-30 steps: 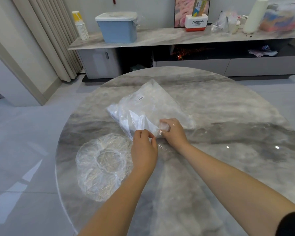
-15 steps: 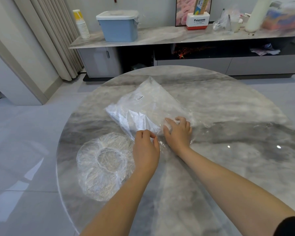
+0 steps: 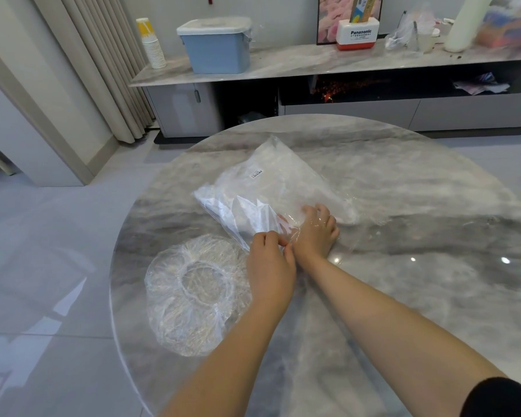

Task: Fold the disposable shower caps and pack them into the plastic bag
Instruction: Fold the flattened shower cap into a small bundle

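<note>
Leftmost on the round marble table (image 3: 433, 188), an unfolded shower cap (image 3: 193, 293) lies flat with its elastic ring facing up, just beside the left hand (image 3: 269, 266). That hand pinches the near edge of the clear plastic bag (image 3: 283, 188) at its mouth. Next to it, the right hand (image 3: 315, 233) is slid into the bag's opening with its fingers under the film; whether they hold anything I cannot tell. Folded white caps (image 3: 241, 210) show through the bag's left part.
</note>
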Demonstrator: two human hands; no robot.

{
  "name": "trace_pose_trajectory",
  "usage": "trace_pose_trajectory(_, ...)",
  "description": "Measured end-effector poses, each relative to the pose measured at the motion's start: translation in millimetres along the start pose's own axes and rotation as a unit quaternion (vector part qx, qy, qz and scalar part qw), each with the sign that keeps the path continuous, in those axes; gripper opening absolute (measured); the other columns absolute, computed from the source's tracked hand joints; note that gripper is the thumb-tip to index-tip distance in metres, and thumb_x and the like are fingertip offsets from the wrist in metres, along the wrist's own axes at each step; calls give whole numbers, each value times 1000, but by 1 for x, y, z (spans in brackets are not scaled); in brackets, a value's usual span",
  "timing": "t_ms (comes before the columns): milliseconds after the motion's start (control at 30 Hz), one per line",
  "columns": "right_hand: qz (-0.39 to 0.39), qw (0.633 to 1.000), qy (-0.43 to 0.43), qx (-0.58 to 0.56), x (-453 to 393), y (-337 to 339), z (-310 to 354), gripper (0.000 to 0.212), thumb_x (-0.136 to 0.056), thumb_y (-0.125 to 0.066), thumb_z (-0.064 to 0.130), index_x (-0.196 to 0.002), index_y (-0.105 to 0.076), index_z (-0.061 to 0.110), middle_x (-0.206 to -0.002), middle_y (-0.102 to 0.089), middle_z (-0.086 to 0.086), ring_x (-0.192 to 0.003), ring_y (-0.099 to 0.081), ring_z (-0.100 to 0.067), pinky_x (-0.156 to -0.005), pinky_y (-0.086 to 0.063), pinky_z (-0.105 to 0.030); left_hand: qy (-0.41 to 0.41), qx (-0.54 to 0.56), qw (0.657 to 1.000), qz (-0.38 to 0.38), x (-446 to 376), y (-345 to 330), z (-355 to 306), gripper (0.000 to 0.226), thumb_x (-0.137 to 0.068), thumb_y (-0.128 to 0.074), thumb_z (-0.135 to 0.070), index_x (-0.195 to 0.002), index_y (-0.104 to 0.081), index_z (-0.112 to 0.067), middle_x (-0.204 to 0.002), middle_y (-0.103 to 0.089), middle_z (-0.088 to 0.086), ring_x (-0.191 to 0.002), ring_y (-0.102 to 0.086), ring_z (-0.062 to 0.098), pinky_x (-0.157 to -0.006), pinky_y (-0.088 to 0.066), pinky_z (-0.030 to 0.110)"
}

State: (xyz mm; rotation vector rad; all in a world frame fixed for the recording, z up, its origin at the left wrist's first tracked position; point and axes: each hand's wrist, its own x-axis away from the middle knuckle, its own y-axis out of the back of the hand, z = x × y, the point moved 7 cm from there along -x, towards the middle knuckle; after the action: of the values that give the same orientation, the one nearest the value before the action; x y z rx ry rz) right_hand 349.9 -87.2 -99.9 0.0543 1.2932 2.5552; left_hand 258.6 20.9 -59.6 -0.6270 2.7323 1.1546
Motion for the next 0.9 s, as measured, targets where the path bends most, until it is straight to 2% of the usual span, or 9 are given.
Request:
trace_pose_trajectory(67,1,999,12,47,-3,-6,1,54,-86,-56,19,-137,-40,28,-152,-23,0,-134,-25,-22,-106,-13,-33,-2,0,1000,0,0,-1,-1,6,-89,-59,-17,-92,-59,-12,-97,-52,-2,-81,-54,16,-69,-47,33)
trace_pose_trajectory(233,16,996,7,86,-9,-14,4,60,-83,-64,37,-136,-38,36,-152,-21,0,-132,-25,-23,-107,-13,-35,5,-11,1000,-2,-1,-2,3,6,-89,-58,-17,-92,-59,-12,-98,-53,-1,-80,-55,17,-69,-48,34)
trace_pose_trajectory(300,22,995,10,92,-8,-11,3,59,-85,-61,33,-139,-36,35,-153,-19,-2,-133,-25,-24,-108,-15,-35,6,-8,1000,1,-1,-3,5,6,-89,-58,-17,-93,-59,-13,-99,-53,-1,-81,-55,17,-69,-48,34)
trace_pose_trajectory(400,25,997,32,65,-3,-4,2,61,-87,-56,28,-144,-33,31,-154,-18,-5,-136,-23,-25,-110,-12,-34,2,-3,1000,0,-2,-2,5,8,-89,-59,-18,-95,-60,-13,-102,-53,0,-81,-56,18,-69,-49,33)
trace_pose_trajectory(567,90,993,72,4,11,9,-2,77,-85,-58,53,-148,-23,27,-157,-11,-5,-142,-15,-25,-114,-12,-39,-21,-8,1000,13,1,4,-4,15,-90,-58,-22,-102,-60,-13,-107,-53,3,-82,-57,20,-74,-49,35)
trace_pose_trajectory(667,117,988,103,11,23,20,-12,70,-90,-54,44,-149,-22,21,-157,-15,-6,-144,-12,-25,-116,-14,-41,-35,-27,999,30,8,10,-12,20,-89,-58,-20,-107,-60,-11,-112,-54,5,-85,-57,23,-82,-47,36)
trace_pose_trajectory(767,125,983,130,18,40,38,-20,66,-92,-54,42,-147,-28,16,-155,-23,-6,-143,-17,-25,-116,-17,-40,-32,-55,997,50,21,23,-13,26,-87,-58,-17,-112,-59,-12,-117,-51,6,-94,-57,25,-91,-44,38)
trace_pose_trajectory(900,119,977,172,38,65,74,-18,60,-94,-52,36,-146,-30,15,-151,-30,-7,-139,-23,-26,-112,-19,-36,10,-163,981,108,44,36,5,36,-89,-52,-22,-124,-50,-15,-129,-43,8,-115,-47,24,-105,-31,37)
